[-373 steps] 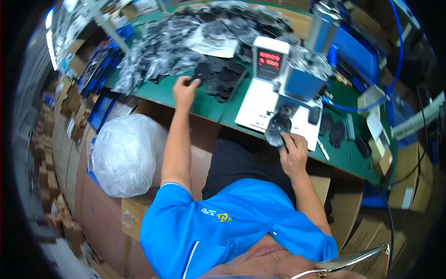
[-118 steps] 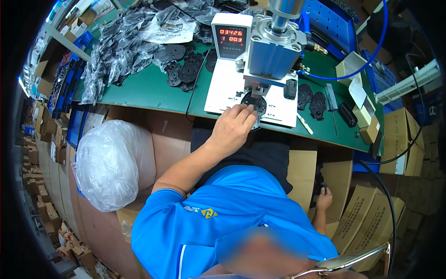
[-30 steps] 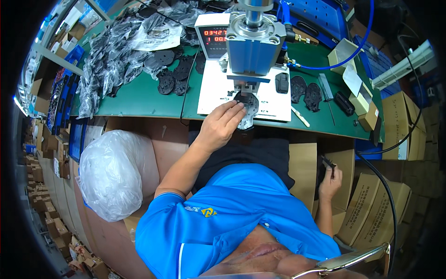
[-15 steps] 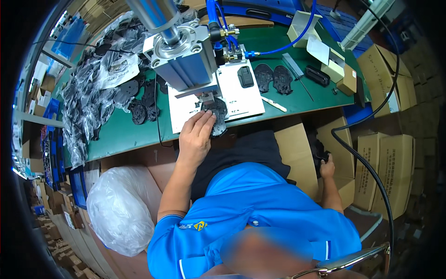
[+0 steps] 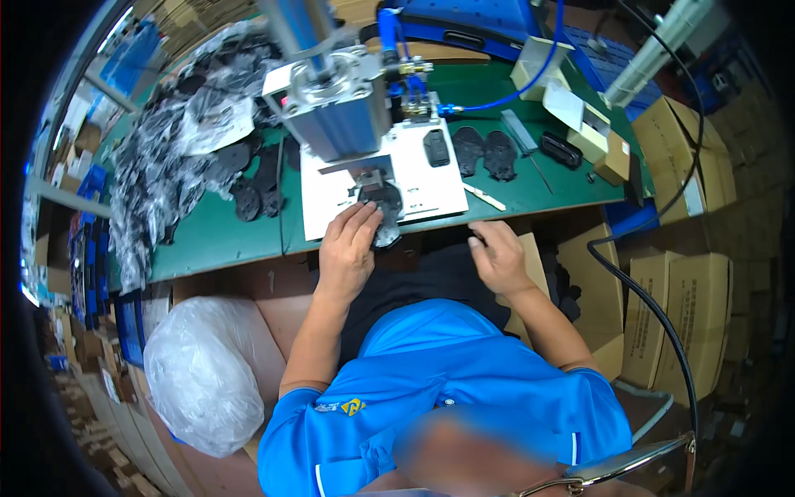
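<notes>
My left hand [image 5: 346,250] holds the near left side of a flat black plastic part [image 5: 387,222] at the table's front edge. The part's far end lies under the metal tip of a pneumatic press [image 5: 335,112], on the press's white base plate [image 5: 435,184]. My right hand [image 5: 499,258] hovers in front of the table edge, over my lap, with its fingers apart and nothing visible in it. On the white plate, to the right of the press, rests a small black rectangular piece [image 5: 436,148].
Two similar black parts [image 5: 499,156], a white pen-like tool [image 5: 485,197] and a black case [image 5: 561,150] lie on the right of the green table. Bagged black parts [image 5: 161,186] cover its left. An open carton [image 5: 592,273] stands at my right, a white plastic bag [image 5: 207,373] at my left.
My right hand has left the carton with the black parts and come up and left toward the table edge. My left hand stays on the plastic part under the press.
</notes>
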Demonstrator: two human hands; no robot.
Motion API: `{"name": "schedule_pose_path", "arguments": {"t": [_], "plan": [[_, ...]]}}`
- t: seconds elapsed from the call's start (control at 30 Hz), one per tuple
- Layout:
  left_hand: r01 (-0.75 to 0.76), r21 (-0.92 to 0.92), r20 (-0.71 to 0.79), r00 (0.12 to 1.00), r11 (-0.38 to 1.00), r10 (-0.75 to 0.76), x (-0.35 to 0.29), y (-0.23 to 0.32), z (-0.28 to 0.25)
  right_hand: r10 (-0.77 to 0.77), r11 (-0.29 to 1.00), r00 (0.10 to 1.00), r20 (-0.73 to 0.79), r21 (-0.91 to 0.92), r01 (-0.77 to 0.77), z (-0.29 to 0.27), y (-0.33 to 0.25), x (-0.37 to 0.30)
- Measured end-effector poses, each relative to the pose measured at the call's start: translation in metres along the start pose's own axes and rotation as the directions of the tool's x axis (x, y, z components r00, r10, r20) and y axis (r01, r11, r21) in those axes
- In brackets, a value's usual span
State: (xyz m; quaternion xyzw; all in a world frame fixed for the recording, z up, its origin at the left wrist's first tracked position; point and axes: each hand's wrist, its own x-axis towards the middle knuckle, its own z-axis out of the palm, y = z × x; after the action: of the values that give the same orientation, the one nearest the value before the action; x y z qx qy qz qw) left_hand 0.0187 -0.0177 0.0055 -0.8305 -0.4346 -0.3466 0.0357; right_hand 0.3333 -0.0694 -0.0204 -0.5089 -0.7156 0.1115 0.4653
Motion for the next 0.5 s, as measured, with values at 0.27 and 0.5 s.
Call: {"name": "schedule_pose_path", "arguments": {"t": [0.27, 0.5], "plan": [[0.014, -0.112, -0.035, 0.999, 0.994, -0.019, 0.003, 0.002, 0.001, -0.304, 0.952, 0.941, 0.149, 0.019, 0.305, 0.061, -0.034, 0.059], [0.013, -0.135, -0.069, 0.997, 0.991, -0.023, -0.003, -0.001, 0.002, -0.335, 0.931, 0.922, 0.193, -0.083, 0.356, 0.084, -0.026, 0.069]]}}
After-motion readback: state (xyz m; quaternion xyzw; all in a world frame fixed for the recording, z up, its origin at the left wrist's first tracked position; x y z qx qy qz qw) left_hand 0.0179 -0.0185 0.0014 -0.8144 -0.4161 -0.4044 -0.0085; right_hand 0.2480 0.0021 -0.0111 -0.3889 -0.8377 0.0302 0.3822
